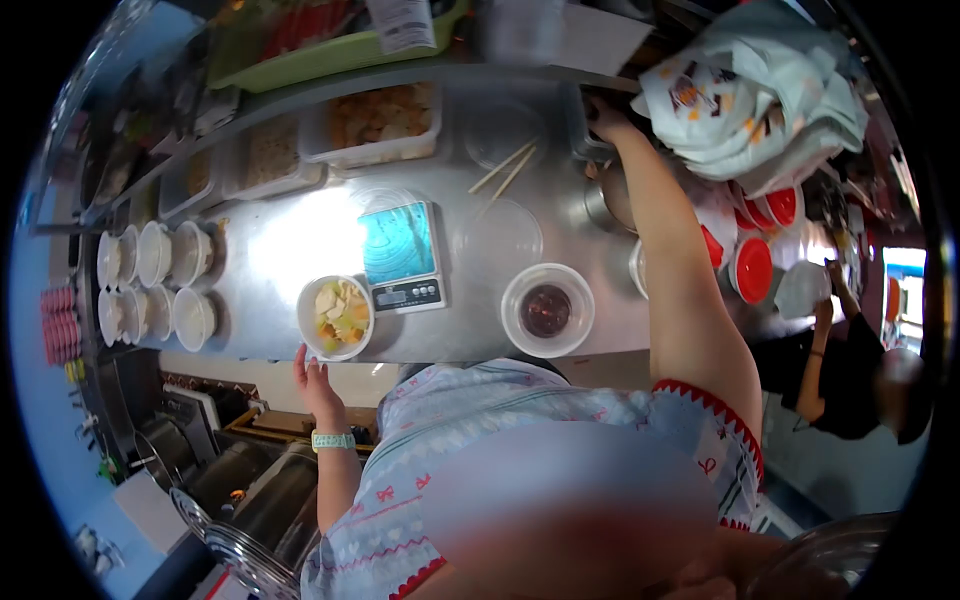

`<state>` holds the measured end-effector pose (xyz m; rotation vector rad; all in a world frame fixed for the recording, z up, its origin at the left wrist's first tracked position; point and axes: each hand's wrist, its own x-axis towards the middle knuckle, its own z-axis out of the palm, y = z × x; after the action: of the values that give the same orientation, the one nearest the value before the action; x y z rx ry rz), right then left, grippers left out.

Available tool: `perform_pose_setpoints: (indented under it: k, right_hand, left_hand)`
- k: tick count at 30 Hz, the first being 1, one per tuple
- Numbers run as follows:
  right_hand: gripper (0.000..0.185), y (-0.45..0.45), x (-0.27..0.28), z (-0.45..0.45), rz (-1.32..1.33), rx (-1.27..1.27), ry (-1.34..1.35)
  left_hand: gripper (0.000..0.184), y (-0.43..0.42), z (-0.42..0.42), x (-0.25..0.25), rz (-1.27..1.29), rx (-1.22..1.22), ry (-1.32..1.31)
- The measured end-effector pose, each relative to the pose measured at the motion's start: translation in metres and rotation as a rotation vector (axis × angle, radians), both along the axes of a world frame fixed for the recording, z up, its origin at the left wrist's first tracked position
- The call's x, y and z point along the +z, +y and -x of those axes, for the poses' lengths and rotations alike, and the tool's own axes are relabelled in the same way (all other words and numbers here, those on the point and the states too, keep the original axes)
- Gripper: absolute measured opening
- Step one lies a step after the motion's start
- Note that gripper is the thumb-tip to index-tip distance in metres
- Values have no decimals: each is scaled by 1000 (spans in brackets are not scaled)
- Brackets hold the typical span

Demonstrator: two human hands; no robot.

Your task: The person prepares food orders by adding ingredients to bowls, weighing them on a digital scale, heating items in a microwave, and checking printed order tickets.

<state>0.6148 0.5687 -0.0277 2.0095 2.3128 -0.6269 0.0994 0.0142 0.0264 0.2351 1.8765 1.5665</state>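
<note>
My left hand (318, 388), with a pale green watch at its wrist, has its fingers stretched out at the near rim of a white bowl of cut food (338, 318). Nothing is in its grasp. My right arm reaches far across the counter, and my right hand (608, 122) is at a dark container (590, 140) at the back; its fingers are mostly hidden in shadow. Beside the food bowl lies a kitchen scale (402, 255) with a blue-looking top. To the right stands a white bowl holding something dark red (547, 311).
Chopsticks (503, 170) and clear round lids (505, 233) lie on the metal counter (470, 325). Tubs of food (380, 120) line the back. Stacked white bowls (190, 252) stand left. Plastic bags (750, 95) and red bowls (752, 268) are right, near another person (840, 370).
</note>
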Motion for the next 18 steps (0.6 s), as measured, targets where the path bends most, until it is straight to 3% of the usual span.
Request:
perform_pose_setpoints:
  k: [9, 13, 16, 18]
  right_hand:
    - [58, -24, 33, 17, -106, -75, -130]
    - [59, -24, 43, 11, -20, -88, 61]
    - [65, -10, 13, -11, -82, 14, 224]
    - [62, -16, 42, -2, 10, -9, 246]
  left_hand:
    - [35, 5, -2, 5, -28, 7, -8]
    - [34, 3, 3, -2, -18, 3, 8]
    - [34, -2, 6, -4, -4, -2, -3]
    - [35, -1, 8, -6, 10, 12, -4]
